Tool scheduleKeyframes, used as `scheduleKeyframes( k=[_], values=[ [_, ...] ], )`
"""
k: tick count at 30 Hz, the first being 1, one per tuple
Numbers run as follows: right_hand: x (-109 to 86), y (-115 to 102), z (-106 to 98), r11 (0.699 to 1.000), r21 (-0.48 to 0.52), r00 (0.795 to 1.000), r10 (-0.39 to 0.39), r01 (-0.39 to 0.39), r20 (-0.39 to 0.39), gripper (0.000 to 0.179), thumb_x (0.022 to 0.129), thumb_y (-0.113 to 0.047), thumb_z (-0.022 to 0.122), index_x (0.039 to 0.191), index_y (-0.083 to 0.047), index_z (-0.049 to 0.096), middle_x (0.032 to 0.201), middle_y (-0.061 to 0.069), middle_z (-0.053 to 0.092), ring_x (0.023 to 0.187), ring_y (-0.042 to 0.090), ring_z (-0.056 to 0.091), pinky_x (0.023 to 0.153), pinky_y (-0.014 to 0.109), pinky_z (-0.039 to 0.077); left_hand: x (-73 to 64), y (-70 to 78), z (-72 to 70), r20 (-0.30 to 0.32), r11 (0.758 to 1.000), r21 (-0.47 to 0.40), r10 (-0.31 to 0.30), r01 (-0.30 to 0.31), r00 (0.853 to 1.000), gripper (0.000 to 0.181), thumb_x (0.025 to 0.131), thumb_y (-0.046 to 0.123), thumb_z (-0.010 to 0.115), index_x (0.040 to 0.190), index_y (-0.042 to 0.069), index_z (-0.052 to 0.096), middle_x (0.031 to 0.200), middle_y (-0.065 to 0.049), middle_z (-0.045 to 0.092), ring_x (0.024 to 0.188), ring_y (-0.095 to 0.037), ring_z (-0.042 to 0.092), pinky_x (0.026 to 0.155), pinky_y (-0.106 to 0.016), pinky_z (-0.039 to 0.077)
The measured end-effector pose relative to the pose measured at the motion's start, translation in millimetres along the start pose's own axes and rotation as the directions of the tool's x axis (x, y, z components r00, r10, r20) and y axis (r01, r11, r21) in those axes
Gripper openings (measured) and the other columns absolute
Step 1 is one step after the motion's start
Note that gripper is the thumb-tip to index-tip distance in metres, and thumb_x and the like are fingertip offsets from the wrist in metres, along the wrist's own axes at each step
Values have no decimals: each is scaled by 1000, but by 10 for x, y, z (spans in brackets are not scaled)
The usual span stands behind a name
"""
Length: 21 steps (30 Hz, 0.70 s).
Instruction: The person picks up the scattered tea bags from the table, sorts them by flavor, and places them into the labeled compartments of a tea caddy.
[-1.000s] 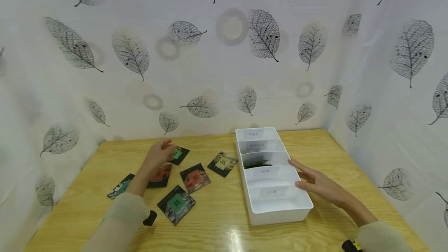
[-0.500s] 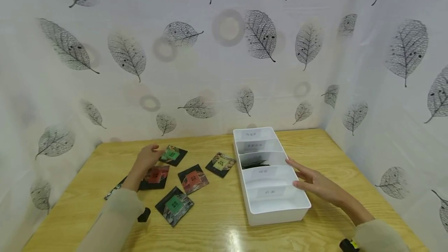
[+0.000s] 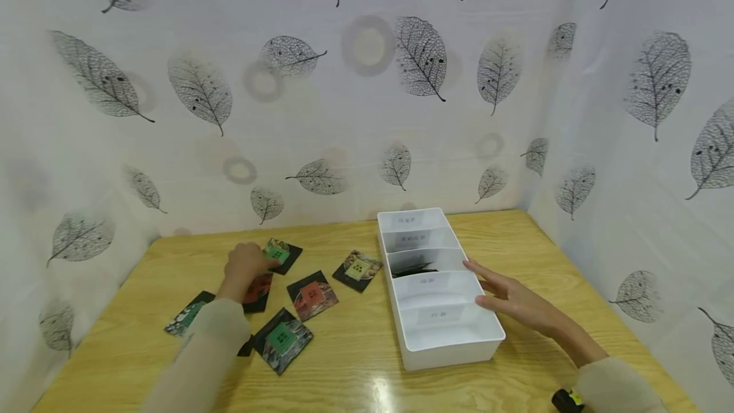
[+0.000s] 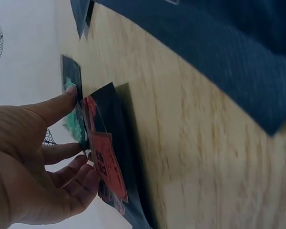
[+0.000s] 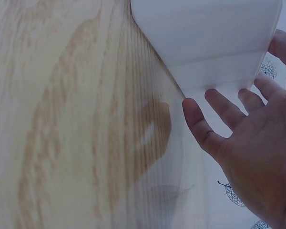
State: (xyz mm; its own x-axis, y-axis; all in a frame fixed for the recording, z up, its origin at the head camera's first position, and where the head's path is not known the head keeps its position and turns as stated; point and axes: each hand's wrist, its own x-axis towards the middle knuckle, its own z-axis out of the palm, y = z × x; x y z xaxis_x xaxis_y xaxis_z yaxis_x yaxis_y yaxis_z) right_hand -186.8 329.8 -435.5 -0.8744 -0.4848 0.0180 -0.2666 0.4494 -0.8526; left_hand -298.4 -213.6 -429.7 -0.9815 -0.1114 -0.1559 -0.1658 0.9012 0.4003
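My left hand [image 3: 245, 266] reaches to a flat black packet with a light green label [image 3: 288, 259] at the back left of the table. In the left wrist view the thumb lies on that packet and the index fingertip is at its lower edge. The other fingers overlap a red-labelled packet [image 4: 110, 162], partly hidden in the head view. My right hand [image 3: 513, 301] rests its fingertips and thumb against the right side of a white divided box [image 3: 450, 355]. Dark packets [image 3: 414, 269] stand in the box's middle compartment.
Around the left hand lie a second red-labelled packet [image 3: 312, 296], a dark green one [image 3: 282, 339], a yellow-labelled one [image 3: 357, 269] and a teal one [image 3: 186, 317] partly behind the sleeve. A leaf-printed curtain [image 3: 321, 113] encloses the wooden table [image 3: 355, 349].
The left hand has drawn left off the light green packet, then come back to it with the thumb on it. The right hand has stayed at the box. The head view has shifted slightly.
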Motion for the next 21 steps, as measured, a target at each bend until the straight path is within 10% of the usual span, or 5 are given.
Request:
scheduleKeyframes(
  k=[10,21],
  values=[
    [14,-14,18,1000,9,1000,-20,20,8,68,108,-16,54,167,-16,21,170,21,8,146,56,27,100,22,43,75,36,19,8,999,-13,-45,45,999,66,93,34,76,125,-20,54,119,-42,50,111,-53,49,89,-59,50],
    [3,-41,15,1000,2,1000,-14,14,6,67,108,-16,54,167,-15,21,170,21,10,146,55,28,101,24,44,110,116,86,-158,986,-141,65,-88,985,43,91,5,70,121,-19,51,116,-43,50,105,-53,59,87,-60,53]
  ],
)
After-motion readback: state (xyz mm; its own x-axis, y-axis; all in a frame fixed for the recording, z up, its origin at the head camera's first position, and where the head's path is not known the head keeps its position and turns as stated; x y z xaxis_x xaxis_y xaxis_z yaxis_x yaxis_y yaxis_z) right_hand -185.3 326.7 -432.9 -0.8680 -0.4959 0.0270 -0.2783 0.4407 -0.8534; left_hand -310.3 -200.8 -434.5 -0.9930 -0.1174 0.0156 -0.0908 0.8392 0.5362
